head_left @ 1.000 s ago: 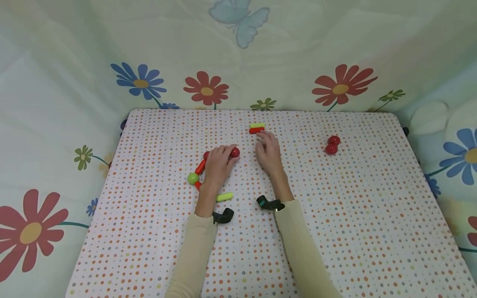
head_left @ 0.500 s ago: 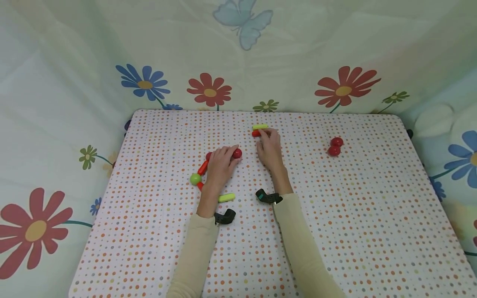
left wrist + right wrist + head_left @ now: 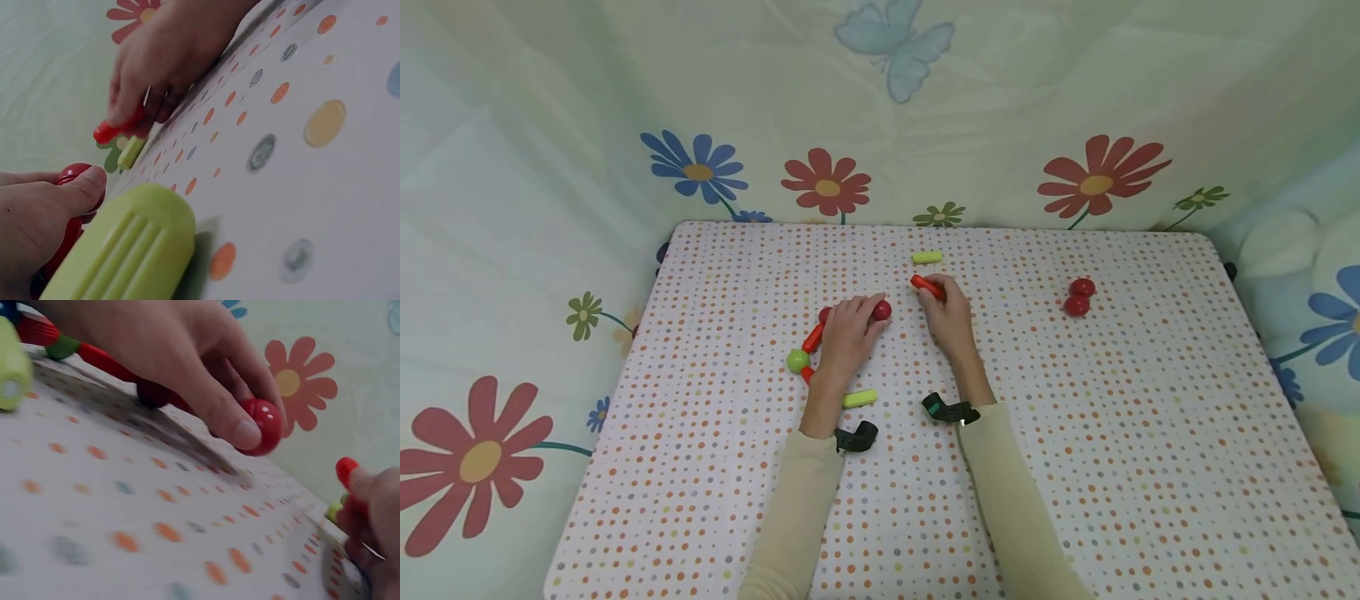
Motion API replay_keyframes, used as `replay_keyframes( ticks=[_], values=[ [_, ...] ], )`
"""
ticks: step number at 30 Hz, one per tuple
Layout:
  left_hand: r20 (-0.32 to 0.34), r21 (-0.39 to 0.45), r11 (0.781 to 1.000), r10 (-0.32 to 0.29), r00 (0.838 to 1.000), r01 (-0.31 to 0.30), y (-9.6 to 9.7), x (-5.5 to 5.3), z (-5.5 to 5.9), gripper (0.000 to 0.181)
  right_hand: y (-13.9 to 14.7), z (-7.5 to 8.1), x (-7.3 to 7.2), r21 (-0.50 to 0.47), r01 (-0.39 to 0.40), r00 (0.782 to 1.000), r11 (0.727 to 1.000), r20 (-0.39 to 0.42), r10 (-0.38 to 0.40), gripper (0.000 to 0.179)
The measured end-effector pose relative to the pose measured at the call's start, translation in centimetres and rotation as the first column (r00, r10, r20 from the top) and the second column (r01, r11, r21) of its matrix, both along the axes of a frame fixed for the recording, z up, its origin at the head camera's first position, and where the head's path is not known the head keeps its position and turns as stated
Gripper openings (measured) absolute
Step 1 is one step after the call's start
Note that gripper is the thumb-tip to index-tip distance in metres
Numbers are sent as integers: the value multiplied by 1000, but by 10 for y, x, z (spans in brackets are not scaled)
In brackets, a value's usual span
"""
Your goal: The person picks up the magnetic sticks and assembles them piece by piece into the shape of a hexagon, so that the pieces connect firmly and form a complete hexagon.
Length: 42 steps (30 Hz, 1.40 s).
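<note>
My left hand (image 3: 848,337) pinches a glossy red ball (image 3: 882,310) between thumb and fingers, low over the dotted table. This ball ends a chain of toy pieces, partly hidden under the hand: another red ball (image 3: 824,314), a red rod (image 3: 813,338), a green ball (image 3: 798,361), then another red rod (image 3: 807,374). A ridged yellow-green rod (image 3: 125,250) lies by the left wrist. To the right, my right hand (image 3: 953,321) pinches a loose red rod (image 3: 923,284), raised off the table in the left wrist view. Its free end points toward the held ball, with a gap between.
A second yellow-green rod (image 3: 927,257) lies beyond the right hand, near the table's far edge. Two red balls (image 3: 1079,297) sit touching at the right. The dotted table (image 3: 1150,433) meets a flowered curtain (image 3: 970,150) at the back.
My right hand has closed on the red rod beside the far yellow-green one, lifted it and drawn it nearer. The left hand keeps its grip on the ball; the head view shifts slightly.
</note>
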<state>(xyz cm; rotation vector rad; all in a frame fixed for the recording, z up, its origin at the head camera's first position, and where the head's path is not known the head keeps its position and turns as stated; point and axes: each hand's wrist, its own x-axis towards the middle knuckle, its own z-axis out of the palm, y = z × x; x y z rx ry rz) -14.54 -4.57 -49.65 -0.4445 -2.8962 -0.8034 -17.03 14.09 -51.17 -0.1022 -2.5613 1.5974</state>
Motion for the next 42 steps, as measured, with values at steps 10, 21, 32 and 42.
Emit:
replay_keyframes(
  ticks=[10,21,32,42],
  values=[
    [0,-21,1000,-6,1000,6,-2,2,1,47,-16,5,35,-413,36,994,910,110,10,36],
    [9,-53,998,-38,999,39,0,3,3,47,-15,5,37,-341,-19,993,940,102,57,33],
    [10,-55,998,-41,999,42,2,3,2,47,-14,4,39,-301,-31,992,953,109,67,30],
    [14,-40,998,-37,999,37,2,3,0,48,-14,3,40,-254,-74,990,964,101,103,31]
  ],
)
